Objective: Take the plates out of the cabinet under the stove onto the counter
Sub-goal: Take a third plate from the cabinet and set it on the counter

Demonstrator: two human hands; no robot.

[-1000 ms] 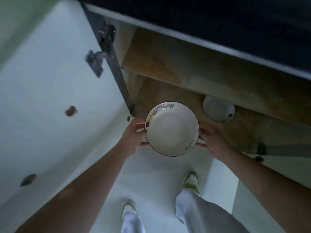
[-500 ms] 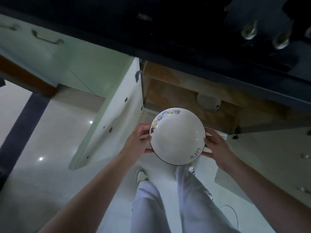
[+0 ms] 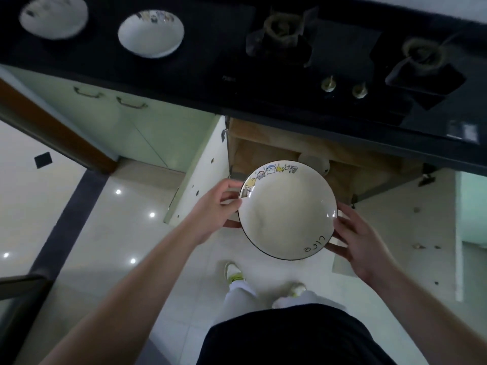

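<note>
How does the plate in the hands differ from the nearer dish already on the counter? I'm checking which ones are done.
The held plate is off any surface, gripped at opposite edges by the left hand and right hand; the counter dish rests untouched on the dark counter. The held plate is in front of the open cabinet, the dish left of the stove burner. Both are white with cartoon figures along the rim.

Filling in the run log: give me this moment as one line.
left hand + right hand: hold plate | plate: below counter | counter: two dishes | cabinet: open
</note>
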